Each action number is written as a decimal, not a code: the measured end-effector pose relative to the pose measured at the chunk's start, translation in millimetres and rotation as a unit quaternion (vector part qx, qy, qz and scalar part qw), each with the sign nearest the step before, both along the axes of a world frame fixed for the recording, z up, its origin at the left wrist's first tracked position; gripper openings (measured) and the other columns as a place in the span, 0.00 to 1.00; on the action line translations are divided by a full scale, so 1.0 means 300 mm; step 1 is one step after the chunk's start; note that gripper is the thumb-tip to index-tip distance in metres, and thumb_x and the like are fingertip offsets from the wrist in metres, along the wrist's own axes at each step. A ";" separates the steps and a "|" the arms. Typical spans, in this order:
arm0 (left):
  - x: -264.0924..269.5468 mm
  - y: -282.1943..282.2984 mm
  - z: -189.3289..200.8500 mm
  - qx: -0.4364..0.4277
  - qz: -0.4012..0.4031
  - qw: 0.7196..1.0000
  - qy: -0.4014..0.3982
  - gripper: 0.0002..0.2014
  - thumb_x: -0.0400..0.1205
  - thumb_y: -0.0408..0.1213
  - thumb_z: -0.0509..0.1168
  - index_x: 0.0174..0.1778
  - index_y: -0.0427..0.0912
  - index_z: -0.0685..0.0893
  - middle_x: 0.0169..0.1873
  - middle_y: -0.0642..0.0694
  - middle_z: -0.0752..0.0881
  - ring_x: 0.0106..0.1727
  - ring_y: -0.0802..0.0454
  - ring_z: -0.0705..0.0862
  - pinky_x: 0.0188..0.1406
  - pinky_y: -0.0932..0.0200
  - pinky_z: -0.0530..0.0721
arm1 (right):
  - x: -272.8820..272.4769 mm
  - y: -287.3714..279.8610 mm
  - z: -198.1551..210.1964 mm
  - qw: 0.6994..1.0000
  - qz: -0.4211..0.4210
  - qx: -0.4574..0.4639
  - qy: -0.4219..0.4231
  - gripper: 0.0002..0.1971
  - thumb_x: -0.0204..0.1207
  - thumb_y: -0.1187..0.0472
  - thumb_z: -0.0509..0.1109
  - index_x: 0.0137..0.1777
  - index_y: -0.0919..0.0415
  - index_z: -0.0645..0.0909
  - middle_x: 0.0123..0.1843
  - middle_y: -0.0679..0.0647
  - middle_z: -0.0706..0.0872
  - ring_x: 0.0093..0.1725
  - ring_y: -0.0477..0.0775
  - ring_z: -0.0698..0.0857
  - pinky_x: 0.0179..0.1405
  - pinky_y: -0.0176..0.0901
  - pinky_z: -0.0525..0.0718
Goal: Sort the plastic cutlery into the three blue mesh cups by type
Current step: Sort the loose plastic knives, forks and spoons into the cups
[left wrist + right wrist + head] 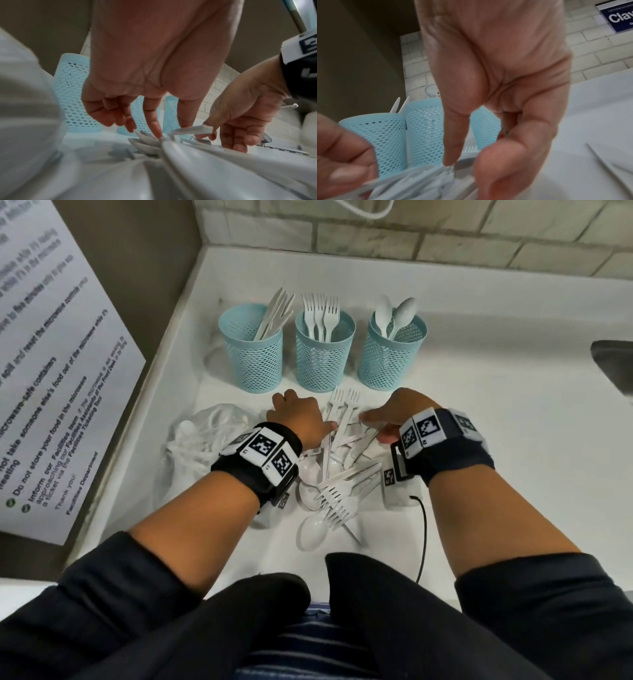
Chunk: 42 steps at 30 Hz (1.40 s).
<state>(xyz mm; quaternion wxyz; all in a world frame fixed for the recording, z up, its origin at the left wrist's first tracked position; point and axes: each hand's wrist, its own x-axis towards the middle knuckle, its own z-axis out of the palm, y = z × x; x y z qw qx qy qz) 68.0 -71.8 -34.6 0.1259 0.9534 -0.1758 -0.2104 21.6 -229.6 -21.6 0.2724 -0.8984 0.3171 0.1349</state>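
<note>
head view: we see both hands down in the loose cutlery pile (337,474) on the white table (479,440), just in front of the three mesh cups. left cup (251,350) has knives, middle cup (324,350) forks, right cup (392,350) spoons. the left hand (298,419) sits at the pile's far left edge, the right hand (394,414) at its far right; both equally near. most handles run roughly toward the cups, so a piece lifts out along its long axis and goes forward and up into a cup. a plastic bag (205,440) with more cutlery lies left of the pile, against the raised table edge; open table to the right.

left wrist view: the left grip is apart, fingers (154,121) pointing down and touching spoon bowls (145,143), not closed on anything. the right hand (240,115) pinches a flat white handle (197,129) between thumb and forefinger; which type we cannot tell.

right wrist view: the right grip is clamped, forefinger (453,142) and thumb (505,155) together on a blurred white piece (464,161), cups directly beyond. we judge the next move needs a clean lift so neighbouring handles don't drag along.
</note>
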 end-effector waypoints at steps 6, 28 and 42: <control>0.011 -0.012 -0.021 -0.036 0.020 0.999 -0.012 0.35 0.75 0.60 0.65 0.72 0.41 0.68 0.71 0.38 0.68 0.74 0.38 0.63 0.70 0.42 0.68 | 0.021 0.003 -0.033 0.991 -0.062 0.114 0.022 0.15 0.67 0.63 0.77 0.27 0.60 0.74 0.13 0.50 0.79 0.10 0.44 0.76 0.18 0.32 0.75; 0.048 0.016 -0.001 -0.053 0.013 0.998 0.028 0.18 0.87 0.42 0.53 0.68 0.35 0.72 0.69 0.37 0.76 0.70 0.38 0.71 0.69 0.51 0.67 | 0.030 0.022 0.030 0.930 -0.209 0.300 -0.033 0.11 0.80 0.75 0.49 0.37 0.66 0.67 0.29 0.61 0.71 0.26 0.56 0.76 0.22 0.50 0.85; -0.035 0.052 0.013 -0.025 0.002 1.000 0.010 0.22 0.82 0.48 0.62 0.61 0.31 0.78 0.62 0.35 0.81 0.63 0.38 0.79 0.55 0.54 0.75 | -0.002 0.134 0.009 0.996 0.023 0.066 0.058 0.15 0.71 0.70 0.63 0.24 0.63 0.69 0.07 0.49 0.70 0.07 0.46 0.69 0.13 0.26 0.66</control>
